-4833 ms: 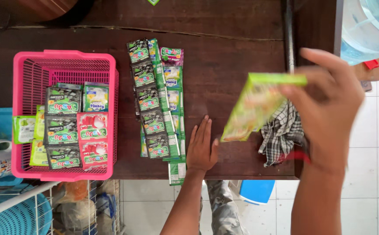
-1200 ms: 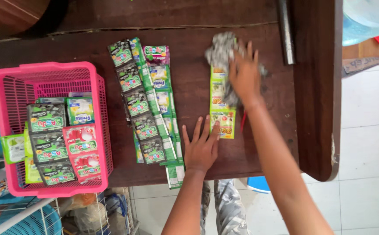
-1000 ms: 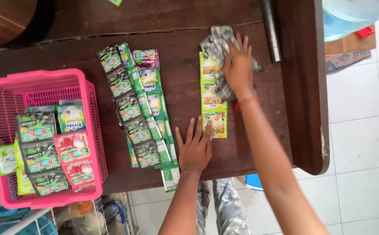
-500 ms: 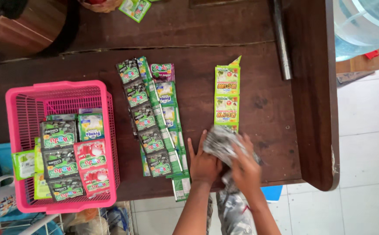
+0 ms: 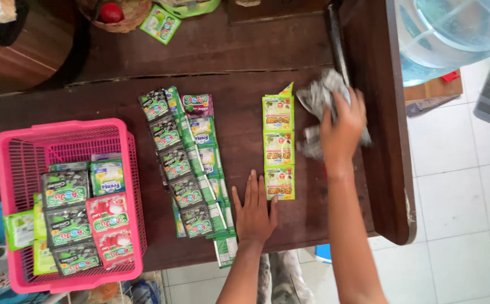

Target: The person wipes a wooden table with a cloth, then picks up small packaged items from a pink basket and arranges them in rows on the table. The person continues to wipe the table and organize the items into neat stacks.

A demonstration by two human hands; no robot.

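**Rag pressed to the table beside a strip of sachets**

The right hand point(image 5: 343, 126) was closed down over a crumpled grey checked rag point(image 5: 319, 98), fingers curled on top of it and pressing it against the dark wooden table point(image 5: 239, 50), near the raised board along the table's right edge. The rag was bunched, not folded, and most of it poked out above and to the left of the hand, which suits a wiping hold.

The left hand point(image 5: 254, 211) lay flat and open on the table, fingers spread, holding nothing; it looked like a brace for the body leaning over. Its fingertips sat just beside the bottom packet of a yellow-green strip of sachets point(image 5: 279, 146), which lay straight along the table, close to the rag's left side.

Farther left, two longer strips of sachets point(image 5: 186, 169) lay side by side, overlapping and trailing over the near edge. A pink plastic basket point(image 5: 59, 135) at the far left held more packets, stacked flat. A clear water jug point(image 5: 453, 34) stood off the table's right corner.
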